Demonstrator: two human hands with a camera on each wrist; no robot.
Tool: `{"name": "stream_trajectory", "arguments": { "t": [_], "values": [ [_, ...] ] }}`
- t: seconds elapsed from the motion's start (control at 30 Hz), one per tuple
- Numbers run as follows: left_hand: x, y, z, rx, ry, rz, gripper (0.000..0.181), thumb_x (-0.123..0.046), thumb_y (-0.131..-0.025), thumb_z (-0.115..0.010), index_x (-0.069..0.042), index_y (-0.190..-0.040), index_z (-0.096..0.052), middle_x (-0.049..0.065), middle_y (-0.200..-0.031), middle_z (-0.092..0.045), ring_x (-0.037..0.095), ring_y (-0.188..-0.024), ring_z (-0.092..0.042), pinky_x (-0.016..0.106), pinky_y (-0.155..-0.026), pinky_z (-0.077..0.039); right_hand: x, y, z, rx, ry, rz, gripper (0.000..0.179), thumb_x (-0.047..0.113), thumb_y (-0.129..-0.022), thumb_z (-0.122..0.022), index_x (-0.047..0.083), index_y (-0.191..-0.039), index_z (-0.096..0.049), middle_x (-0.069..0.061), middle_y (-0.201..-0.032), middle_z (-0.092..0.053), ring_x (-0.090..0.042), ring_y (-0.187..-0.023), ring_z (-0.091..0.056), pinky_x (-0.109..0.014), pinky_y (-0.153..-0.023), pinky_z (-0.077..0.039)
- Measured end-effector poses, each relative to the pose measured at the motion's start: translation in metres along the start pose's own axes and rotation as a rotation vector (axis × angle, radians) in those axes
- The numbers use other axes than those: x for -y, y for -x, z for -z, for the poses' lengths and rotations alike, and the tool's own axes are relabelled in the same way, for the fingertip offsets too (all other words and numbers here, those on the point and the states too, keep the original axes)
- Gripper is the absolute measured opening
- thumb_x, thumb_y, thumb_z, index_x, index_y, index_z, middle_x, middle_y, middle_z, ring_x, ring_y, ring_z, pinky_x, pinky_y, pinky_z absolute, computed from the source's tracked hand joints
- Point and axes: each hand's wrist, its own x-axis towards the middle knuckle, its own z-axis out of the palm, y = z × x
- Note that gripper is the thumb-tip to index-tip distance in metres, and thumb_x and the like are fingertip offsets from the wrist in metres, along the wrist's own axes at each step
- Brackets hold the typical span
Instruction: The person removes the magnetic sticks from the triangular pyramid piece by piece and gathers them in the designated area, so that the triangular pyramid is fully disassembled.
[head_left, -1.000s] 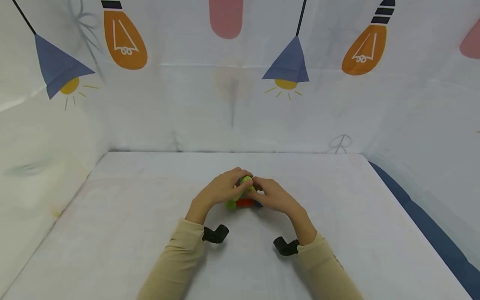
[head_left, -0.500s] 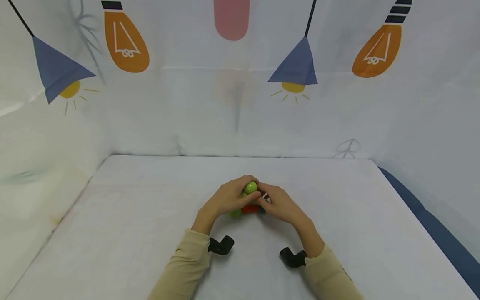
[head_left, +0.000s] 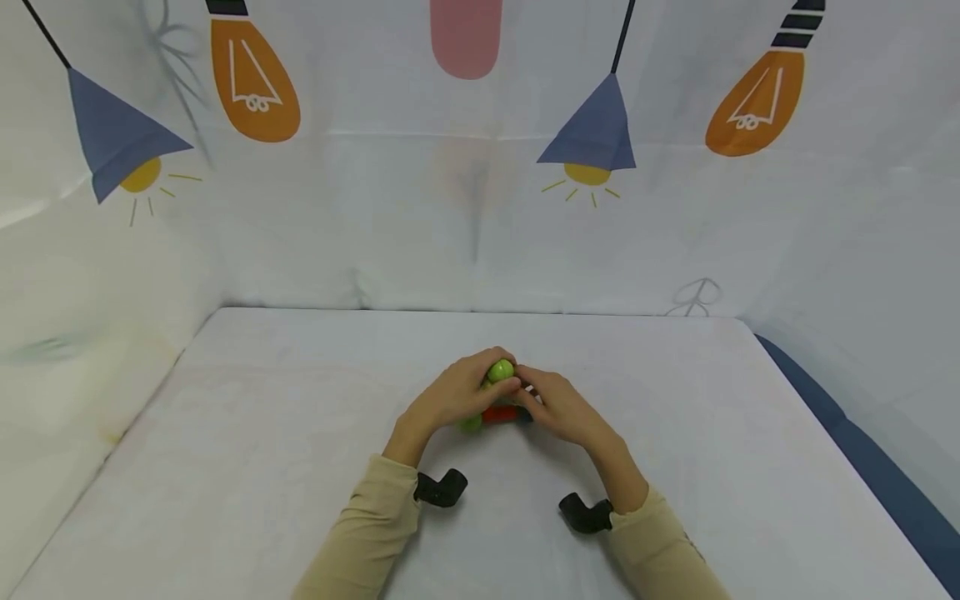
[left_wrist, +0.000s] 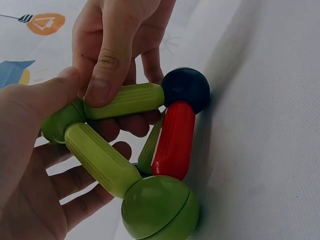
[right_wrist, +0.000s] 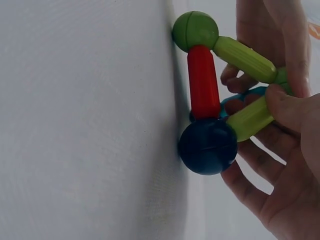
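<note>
Magnetic balls and rods are joined into a small pyramid-like frame under both hands. At its top is a green ball (head_left: 501,371), which my left hand (head_left: 450,392) holds with the thumb on the near side. My right hand (head_left: 558,404) pinches a yellow-green rod (left_wrist: 132,100) just beside that ball. This rod slopes down to a dark blue ball (right_wrist: 207,146); a second yellow-green rod (left_wrist: 102,160) slopes to a lower green ball (left_wrist: 160,207). Between the two low balls lies a red rod (right_wrist: 203,82). Behind it, a teal rod (right_wrist: 242,100) is partly hidden by fingers.
The frame stands on a white table (head_left: 262,433). A white cloth printed with lamps and bulbs (head_left: 412,208) hangs behind the table's far edge. Black elbow-shaped pieces (head_left: 442,487) stick out from both wrists. Dark blue material (head_left: 847,433) shows beyond the right edge.
The head view has shifted slightly since one second ago. More of the top green ball shows between the fingers now. Both hands keep their hold on the frame, nearly still over the last half second.
</note>
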Motion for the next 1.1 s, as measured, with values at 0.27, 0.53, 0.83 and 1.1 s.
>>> {"name": "stream_trajectory", "arguments": {
  "t": [0.27, 0.53, 0.83, 1.1],
  "values": [
    [0.006, 0.003, 0.01, -0.12, -0.008, 0.132, 0.027, -0.045, -0.095, -0.052, -0.024, -0.11, -0.057, -0.004, -0.082, -0.059, 0.012, -0.071, -0.053, 0.028, -0.062, -0.043, 0.002, 0.0, 0.001, 0.0, -0.018, -0.077, 0.021, 0.023, -0.096, -0.054, 0.011, -0.112, -0.06, -0.005, -0.096, -0.067, -0.017, -0.092, -0.063, -0.031, -0.079, -0.051],
    [0.013, 0.009, 0.018, -0.172, -0.046, 0.213, 0.028, -0.048, -0.092, -0.054, -0.025, -0.106, -0.06, -0.004, -0.078, -0.059, 0.012, -0.07, -0.053, 0.028, -0.058, -0.041, -0.005, 0.001, 0.005, -0.041, -0.017, -0.069, 0.024, 0.022, -0.094, -0.059, 0.009, -0.114, -0.06, 0.0, -0.1, -0.067, -0.016, -0.097, -0.062, -0.035, -0.084, -0.051],
    [0.027, 0.018, 0.03, -0.101, -0.108, 0.297, 0.027, -0.038, -0.091, -0.059, -0.021, -0.112, -0.063, -0.001, -0.101, -0.066, 0.016, -0.086, -0.056, 0.033, -0.071, -0.045, -0.016, 0.008, 0.021, -0.144, 0.018, -0.168, 0.027, 0.02, -0.093, -0.06, 0.008, -0.117, -0.057, -0.006, -0.11, -0.064, -0.02, -0.098, -0.062, -0.038, -0.084, -0.053],
    [0.034, 0.024, 0.038, 0.021, -0.071, 0.322, 0.031, -0.036, -0.09, -0.062, -0.02, -0.116, -0.061, 0.004, -0.111, -0.065, 0.019, -0.093, -0.058, 0.034, -0.075, -0.046, -0.031, 0.02, 0.041, -0.111, 0.006, -0.214, 0.02, 0.01, -0.093, -0.055, 0.002, -0.112, -0.057, -0.012, -0.106, -0.065, -0.021, -0.095, -0.059, -0.04, -0.085, -0.051]
  ]
}}
